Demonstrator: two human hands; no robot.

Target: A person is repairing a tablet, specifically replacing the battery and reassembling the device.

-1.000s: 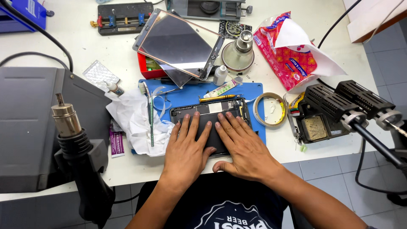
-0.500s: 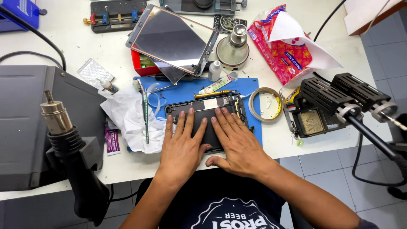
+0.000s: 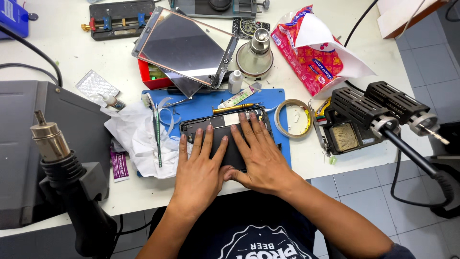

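An opened dark tablet body (image 3: 216, 123) lies on a blue work mat (image 3: 201, 106) at the table's front edge. My left hand (image 3: 200, 169) lies flat on its left half, fingers spread. My right hand (image 3: 258, 154) presses flat on its right half, thumb touching the left hand. Both palms cover most of the device; only its top strip with internal parts shows. Neither hand grips anything.
A detached screen panel (image 3: 184, 48) leans on a red box behind the mat. A tape roll (image 3: 293, 118), white tissue (image 3: 139, 136), tweezers, a small white bottle (image 3: 235, 81), a red tissue pack (image 3: 311, 52), a hot-air gun (image 3: 62, 163) at left and a soldering stand (image 3: 364, 110) at right surround the mat.
Both hands stay flat on the tablet; the view has shifted slightly, and the fingers have slid a little further up the device.
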